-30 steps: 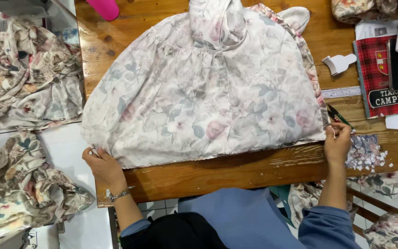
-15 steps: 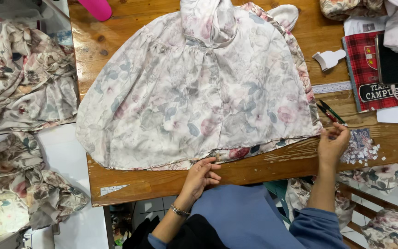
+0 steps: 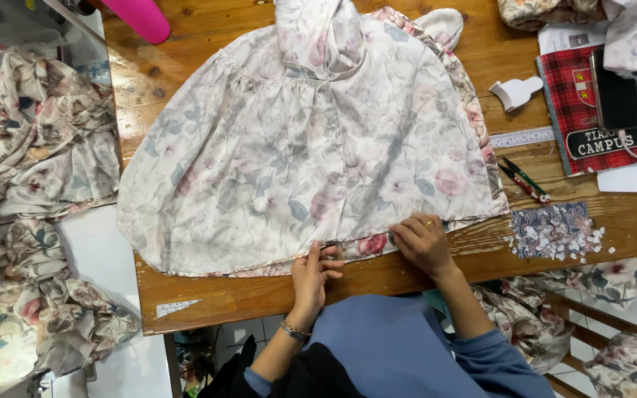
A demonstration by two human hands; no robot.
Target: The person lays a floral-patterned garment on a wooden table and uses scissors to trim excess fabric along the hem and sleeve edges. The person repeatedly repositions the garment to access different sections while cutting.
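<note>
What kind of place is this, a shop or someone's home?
Probably a small sewing workshop: a floral garment lies spread on a wooden table, a ruler lies nearby, and heaps of floral fabric lie beside it.
</note>
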